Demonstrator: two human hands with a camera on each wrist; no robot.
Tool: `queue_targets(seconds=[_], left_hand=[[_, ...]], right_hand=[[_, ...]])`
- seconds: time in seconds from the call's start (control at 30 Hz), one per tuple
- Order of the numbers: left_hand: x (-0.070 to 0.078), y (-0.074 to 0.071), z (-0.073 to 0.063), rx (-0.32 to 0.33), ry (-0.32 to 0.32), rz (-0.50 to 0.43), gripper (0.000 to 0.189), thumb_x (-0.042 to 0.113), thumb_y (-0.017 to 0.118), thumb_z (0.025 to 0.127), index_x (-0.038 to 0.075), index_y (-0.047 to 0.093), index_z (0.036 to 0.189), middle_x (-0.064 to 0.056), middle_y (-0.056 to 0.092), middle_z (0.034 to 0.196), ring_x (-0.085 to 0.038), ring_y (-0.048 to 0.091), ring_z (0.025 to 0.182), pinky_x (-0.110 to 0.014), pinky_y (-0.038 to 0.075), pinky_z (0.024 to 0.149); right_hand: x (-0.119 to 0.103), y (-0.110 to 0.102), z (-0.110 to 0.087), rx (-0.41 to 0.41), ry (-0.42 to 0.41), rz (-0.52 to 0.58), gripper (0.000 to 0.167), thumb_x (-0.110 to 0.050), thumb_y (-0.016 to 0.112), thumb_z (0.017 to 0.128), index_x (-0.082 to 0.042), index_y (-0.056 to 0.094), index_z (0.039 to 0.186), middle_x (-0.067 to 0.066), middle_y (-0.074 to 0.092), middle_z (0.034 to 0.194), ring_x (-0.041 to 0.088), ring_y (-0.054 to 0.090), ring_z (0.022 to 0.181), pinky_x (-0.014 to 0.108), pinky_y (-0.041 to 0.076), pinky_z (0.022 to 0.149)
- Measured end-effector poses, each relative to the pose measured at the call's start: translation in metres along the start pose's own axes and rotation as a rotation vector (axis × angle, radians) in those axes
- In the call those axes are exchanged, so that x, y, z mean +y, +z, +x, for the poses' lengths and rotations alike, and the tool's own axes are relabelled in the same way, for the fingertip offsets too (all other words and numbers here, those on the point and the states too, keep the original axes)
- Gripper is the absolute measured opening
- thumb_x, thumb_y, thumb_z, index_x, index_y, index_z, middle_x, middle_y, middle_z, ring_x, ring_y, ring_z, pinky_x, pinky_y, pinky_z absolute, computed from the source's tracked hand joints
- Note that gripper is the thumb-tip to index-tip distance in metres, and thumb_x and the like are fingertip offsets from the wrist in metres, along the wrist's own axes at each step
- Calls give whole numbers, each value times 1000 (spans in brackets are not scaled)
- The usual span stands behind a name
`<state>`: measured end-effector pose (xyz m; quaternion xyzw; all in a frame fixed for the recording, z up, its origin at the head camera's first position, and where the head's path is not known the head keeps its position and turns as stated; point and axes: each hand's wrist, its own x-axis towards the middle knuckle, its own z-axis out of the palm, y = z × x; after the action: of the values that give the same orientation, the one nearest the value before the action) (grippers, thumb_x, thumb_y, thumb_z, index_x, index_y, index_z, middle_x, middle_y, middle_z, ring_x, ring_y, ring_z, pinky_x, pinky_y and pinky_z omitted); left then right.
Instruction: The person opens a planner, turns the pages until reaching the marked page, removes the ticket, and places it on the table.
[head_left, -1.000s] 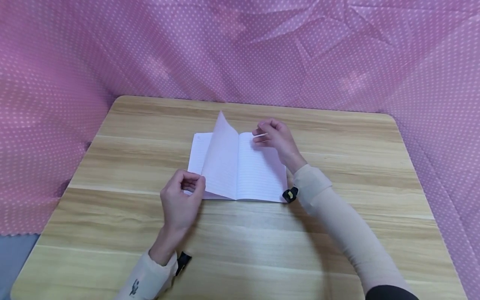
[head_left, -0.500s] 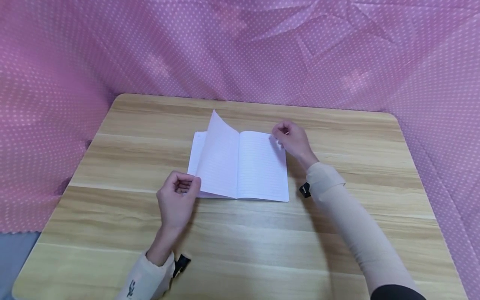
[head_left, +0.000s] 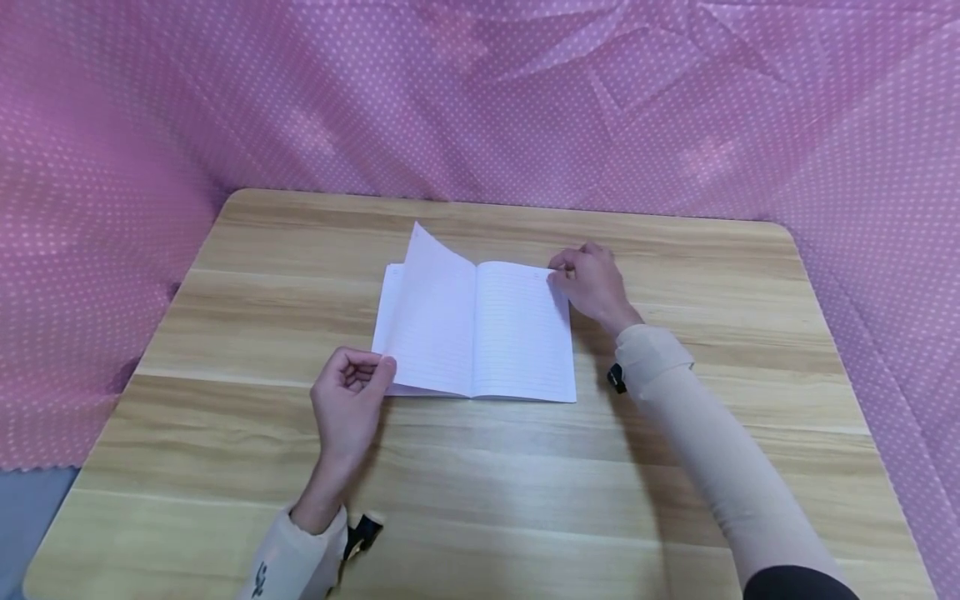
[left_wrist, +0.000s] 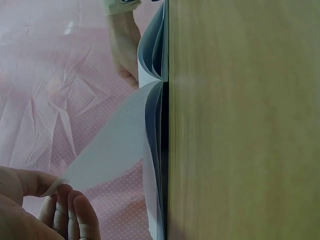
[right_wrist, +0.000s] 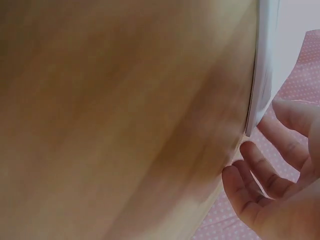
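An open lined notebook (head_left: 522,333) lies on the wooden table, its right-hand pages flat. One raised page (head_left: 438,312) slants up on the left side, its far corner sticking up. My left hand (head_left: 348,408) pinches that page's near outer corner between thumb and index finger, as the left wrist view also shows for the page (left_wrist: 110,145). At the far right corner of the notebook, my right hand (head_left: 592,282) has its thumb and index finger by the page edge. In the right wrist view, the fingers (right_wrist: 267,175) are loosely bent and spread beside the notebook's corner (right_wrist: 252,125).
The wooden table (head_left: 480,492) stretches around the notebook on all sides. Pink dotted cloth (head_left: 480,100) hangs behind the table and along its left and right sides. Black wrist devices (head_left: 363,535) sit at both cuffs.
My left hand has drawn the raised page a little further left and down. My right hand has moved right, from above the right page to the notebook's far right corner.
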<state>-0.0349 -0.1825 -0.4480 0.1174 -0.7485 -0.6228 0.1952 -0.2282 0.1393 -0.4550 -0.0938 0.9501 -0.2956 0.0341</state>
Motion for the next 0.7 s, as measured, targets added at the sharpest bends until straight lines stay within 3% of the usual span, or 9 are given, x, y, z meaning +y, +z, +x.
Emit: queue_targets(seconds=[0.43,0.57,0.7], left_hand=[[-4,-8,4,-3,-62,67,8,-6,77,95,-8,70,100,-15,71,92,-13,67,79,-18,55,70],[-6,-14,10,-42,-65,215,8,-3,77,95,-5,72,100,-16,73,91,-16,66,77,-17,53,68],[-5,-21,16,-140,-109,445,10,5,77,96,-1,71,101,-14,74,88,-23,68,78,-25,51,68]], right_hand=[[-2,-1,0,24,-3,-46,15,-14,75,102,-8,73,115,11,63,111,31,59,101,49,50,89],[-3,-1,-1,41,-2,-29,11,-14,75,102,-7,72,110,12,63,112,31,61,101,49,51,90],[-2,-1,-2,77,-41,-37,10,-15,75,103,-7,74,109,12,66,111,32,64,100,51,53,90]])
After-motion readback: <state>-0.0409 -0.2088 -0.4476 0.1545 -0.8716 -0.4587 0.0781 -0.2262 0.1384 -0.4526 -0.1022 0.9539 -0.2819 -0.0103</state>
